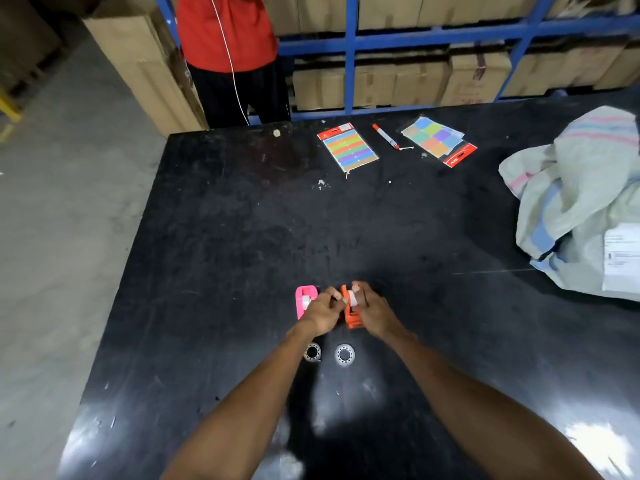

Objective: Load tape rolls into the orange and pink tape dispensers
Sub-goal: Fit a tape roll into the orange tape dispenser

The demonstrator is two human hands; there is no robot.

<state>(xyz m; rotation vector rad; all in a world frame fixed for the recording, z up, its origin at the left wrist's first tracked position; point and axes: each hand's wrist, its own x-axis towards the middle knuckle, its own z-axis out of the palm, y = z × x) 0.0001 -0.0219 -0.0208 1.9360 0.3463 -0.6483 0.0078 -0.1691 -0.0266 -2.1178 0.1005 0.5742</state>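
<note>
Fingers of both hands close on the orange dispenser point(350, 311), near the middle of the bench point(214, 237): the left hand point(320, 311) pinches its left side, the right hand point(372, 311) wraps its right side, fingertips on the white roll seated in it. One pink dispenser point(304, 301) lies just left, partly hidden by the left hand. Two loose tape rolls point(344, 355) lie nearer the front edge, one partly covered by the left wrist.

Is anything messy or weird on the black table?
A little. Two tape rolls lie loose near both arms, not in a dispenser. White scraps speckle the table, and a crumpled sack slumps at its right edge. Nothing looks broken.
</note>
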